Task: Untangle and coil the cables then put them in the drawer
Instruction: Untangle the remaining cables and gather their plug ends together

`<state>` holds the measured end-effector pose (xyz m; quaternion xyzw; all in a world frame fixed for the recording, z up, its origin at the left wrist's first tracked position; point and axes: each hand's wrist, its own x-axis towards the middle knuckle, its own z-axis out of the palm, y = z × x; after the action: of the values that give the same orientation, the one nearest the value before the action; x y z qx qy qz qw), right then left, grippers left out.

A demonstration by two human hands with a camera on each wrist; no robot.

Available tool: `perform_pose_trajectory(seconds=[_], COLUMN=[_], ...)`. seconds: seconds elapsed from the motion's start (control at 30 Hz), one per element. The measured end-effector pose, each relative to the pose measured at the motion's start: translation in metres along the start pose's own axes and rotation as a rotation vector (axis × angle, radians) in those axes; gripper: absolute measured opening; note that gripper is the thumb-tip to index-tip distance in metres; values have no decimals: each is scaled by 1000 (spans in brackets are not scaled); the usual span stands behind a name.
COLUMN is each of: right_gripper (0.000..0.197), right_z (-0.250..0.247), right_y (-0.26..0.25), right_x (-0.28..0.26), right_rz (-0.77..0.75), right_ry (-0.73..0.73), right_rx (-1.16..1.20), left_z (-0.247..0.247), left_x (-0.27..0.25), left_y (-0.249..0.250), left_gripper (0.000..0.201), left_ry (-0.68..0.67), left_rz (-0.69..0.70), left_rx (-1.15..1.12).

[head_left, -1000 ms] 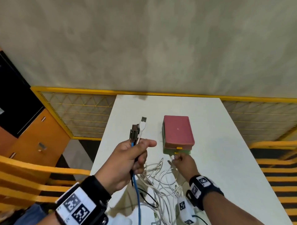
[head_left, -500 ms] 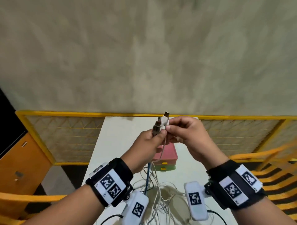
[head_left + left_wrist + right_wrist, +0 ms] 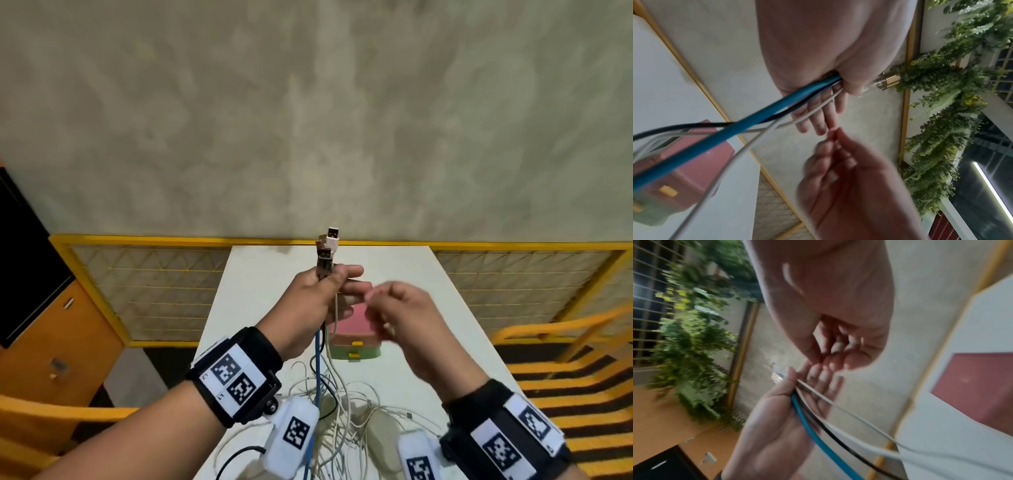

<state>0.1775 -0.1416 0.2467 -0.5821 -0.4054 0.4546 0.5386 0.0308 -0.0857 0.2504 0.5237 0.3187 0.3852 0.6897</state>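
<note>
Head view: the left hand [image 3: 310, 301] is raised above the desk [image 3: 445, 325], thumb and forefinger pinching a bundle of cable ends whose USB plugs [image 3: 327, 251] stand up above the fist. The blue cable [image 3: 317, 363], a black one and white ones hang from under that hand into the tangle [image 3: 346, 411] lying on the desk below both wrists. The right hand [image 3: 399, 318] is just beside the left, blurred, its fingers loosely curled with nothing visibly between them. Beyond and below the hands sits the pink-lidded box [image 3: 354, 339] with a yellow latch; its lid is down, so what it holds is hidden.

Left wrist view: the blue cable [image 3: 764, 116], black and white strands run out from under the thumb; the other fingers are stretched straight. The right hand [image 3: 849, 175] hovers just below them, apart from every strand.

Right wrist view: the right hand's fingertips [image 3: 835, 347] bunch together on nothing I can see, just above the left hand [image 3: 781, 415] and its strands.

Judgement: the pinch is narrow for so many plugs, so a tug on one strand could pull the others loose. Pulling upward may also tighten knots in the heap or drag it against the box. No cable is coiled or stowed yet.
</note>
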Motion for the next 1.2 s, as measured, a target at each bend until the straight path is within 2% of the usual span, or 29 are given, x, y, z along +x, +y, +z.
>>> perform_pose_trajectory(seconds=[0.1, 0.27, 0.37, 0.43, 0.5, 0.6, 0.7, 0.77, 0.83, 1.0, 1.13, 1.2], right_gripper=[27, 25, 28, 20, 18, 36, 36, 37, 35, 29, 33, 34], right_z=[11, 27, 26, 23, 18, 14, 3, -2, -1, 24, 43, 46], right_y=[34, 49, 44, 39, 36, 31, 31, 35, 40, 52, 52, 54], right_x=[-11, 4, 15, 23, 34, 45, 50, 52, 49, 32, 21, 20], right_rz=[372, 583, 609, 610, 613, 603, 569, 558, 551, 501, 473, 475], right_ry=[-267, -309, -295, -260, -172, -91, -21, 13, 14, -120, -195, -141], right_rx=[18, 271, 402, 562, 678, 732, 779, 765, 739, 643, 683, 768], left_z=[-4, -3, -9, -15, -25, -55, -90, -103, -104, -61, -21, -13], left_x=[-4, -16, -24, -36, -50, -76, -101, -112, -114, -73, -30, -19], left_y=[-3, -14, -11, -9, -13, -21, -22, -21, -19, -20, -43, -62], left_gripper=[34, 40, 40, 38, 37, 36, 35, 35, 35, 25, 5, 12], left_ry=[22, 24, 37, 31, -3, -105, -243, -276, -228, 75, 173, 214], left_rz=[24, 19, 0, -70, -182, -381, -578, -650, -586, -118, 7, 17], left_rx=[-40, -109, -197, -204, -114, 33, 148, 222, 267, 314, 387, 456])
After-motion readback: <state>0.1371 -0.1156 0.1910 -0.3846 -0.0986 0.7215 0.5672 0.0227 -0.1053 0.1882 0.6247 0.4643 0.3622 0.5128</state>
